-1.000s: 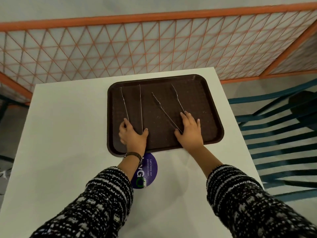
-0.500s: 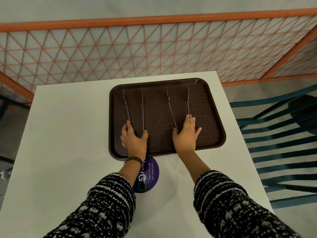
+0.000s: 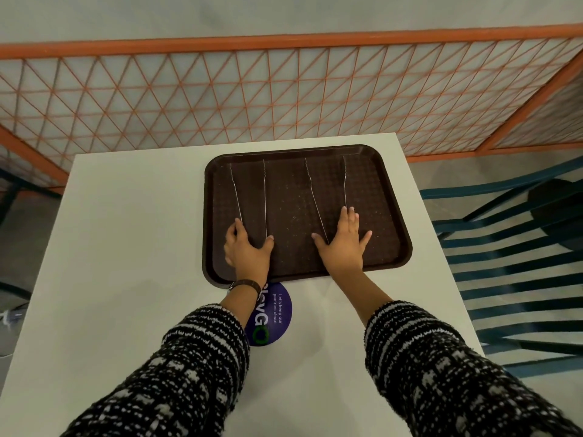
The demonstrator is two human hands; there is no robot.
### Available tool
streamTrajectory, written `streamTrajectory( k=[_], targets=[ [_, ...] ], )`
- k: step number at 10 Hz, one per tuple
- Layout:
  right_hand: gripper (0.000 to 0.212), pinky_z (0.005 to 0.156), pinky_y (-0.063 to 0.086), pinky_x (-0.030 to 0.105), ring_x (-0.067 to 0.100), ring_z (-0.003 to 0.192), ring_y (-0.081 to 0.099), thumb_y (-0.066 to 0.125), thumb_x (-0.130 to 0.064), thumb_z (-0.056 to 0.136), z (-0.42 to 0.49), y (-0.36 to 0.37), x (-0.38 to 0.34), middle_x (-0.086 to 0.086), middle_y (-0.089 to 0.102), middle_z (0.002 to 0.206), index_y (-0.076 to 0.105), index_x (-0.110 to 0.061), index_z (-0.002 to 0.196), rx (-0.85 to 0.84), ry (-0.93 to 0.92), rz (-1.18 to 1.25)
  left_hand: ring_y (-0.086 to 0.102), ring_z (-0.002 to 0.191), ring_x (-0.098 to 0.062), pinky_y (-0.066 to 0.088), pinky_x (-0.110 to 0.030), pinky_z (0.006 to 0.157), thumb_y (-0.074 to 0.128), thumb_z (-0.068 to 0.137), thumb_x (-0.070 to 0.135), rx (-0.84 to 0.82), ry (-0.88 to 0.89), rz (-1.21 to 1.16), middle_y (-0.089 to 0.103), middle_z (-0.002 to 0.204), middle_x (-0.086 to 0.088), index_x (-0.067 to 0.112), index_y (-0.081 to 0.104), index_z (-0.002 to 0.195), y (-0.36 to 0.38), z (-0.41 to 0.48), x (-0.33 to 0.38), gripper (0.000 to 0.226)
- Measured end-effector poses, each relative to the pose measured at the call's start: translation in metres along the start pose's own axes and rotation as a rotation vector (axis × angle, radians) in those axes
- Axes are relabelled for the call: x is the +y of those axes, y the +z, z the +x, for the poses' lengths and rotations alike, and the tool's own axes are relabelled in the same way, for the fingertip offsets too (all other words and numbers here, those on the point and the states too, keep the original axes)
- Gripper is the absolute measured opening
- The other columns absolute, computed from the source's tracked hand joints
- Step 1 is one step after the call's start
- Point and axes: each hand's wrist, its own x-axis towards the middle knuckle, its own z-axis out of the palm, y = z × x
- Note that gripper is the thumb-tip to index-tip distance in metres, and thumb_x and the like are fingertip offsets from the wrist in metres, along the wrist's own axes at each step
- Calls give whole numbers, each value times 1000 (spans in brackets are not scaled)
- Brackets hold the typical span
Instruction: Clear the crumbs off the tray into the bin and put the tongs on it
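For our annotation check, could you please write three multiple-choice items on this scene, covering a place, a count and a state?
1. Where does the round purple sticker sit?
A. on the white table, at the tray's near edge
B. on the tray
C. on the chair

2. How many pairs of tongs lie on the brown tray?
A. one
B. two
C. four

3. How is the right hand?
A. clenched in a fist
B. lifted off the tray
C. spread flat over the right tongs

Answers: 1 A, it lies on the white table by the left wrist. 2 B, the left tongs and right tongs. 3 C, its fingers are splayed.

A purple round sticker lies on the white table.
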Motion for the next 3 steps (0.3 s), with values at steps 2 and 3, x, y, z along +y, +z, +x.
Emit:
streamTrajectory(
  k=[2, 3],
  targets=[
    [67, 115, -7, 50, 21, 147, -3, 42, -43, 95, -6, -44, -3, 5, 7, 160, 14, -14, 150, -71, -136, -69, 27, 137, -29, 24, -39, 114, 59, 87, 33, -85, 64, -97, 28, 150, -13, 8, 26, 145, -43, -3, 14, 71],
    [58, 118, 0, 45, 21, 147, 5, 44, -33, 97, -6, -86, -17, 5, 15, 158, 22, -15, 148, -176, -270, -53, 41, 129, -27, 30, -33, 111, 53, 92, 25, -220, 227, 28, 44, 141, -13, 6, 45, 135, -83, -5, 25, 48]
  ],
)
